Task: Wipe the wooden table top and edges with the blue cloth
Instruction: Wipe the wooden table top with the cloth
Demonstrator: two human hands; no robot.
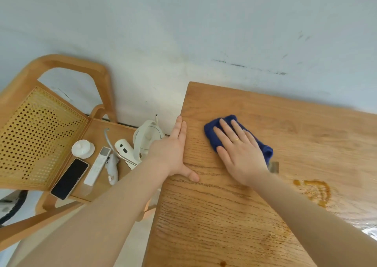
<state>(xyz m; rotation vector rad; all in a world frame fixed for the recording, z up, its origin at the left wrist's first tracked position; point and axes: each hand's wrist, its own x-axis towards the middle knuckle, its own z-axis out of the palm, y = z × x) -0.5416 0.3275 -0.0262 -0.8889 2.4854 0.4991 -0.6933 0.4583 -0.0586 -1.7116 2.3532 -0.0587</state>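
Two hands are on the wooden surface (255, 215). The right hand (239, 154) lies flat with fingers straight and spread, pressing down on the blue cloth (212, 131), which is bunched under the palm and shows past the fingertips and beside the wrist. The left hand (173, 154) is open too, its fingers straight and together along the surface's left edge, the thumb resting on the top. Just right of the right forearm, an amber, sticky-looking smear (318, 191) marks the wood, and one small drop (223, 263) of the same colour sits near the bottom edge. To the left of the left hand stands one wooden chair (67, 65) with a perforated cane back, and its seat carries several things: one white kettle (148, 138) partly hidden behind the left hand, one small white lidded cup (82, 149), one dark phone (70, 178) lying face up, one white remote (97, 165), one white oval gadget (123, 147) with a dark button, and another white item (112, 168) that I cannot identify. A pale wall (183, 32) with a few dark scuffs rises beyond both hands.
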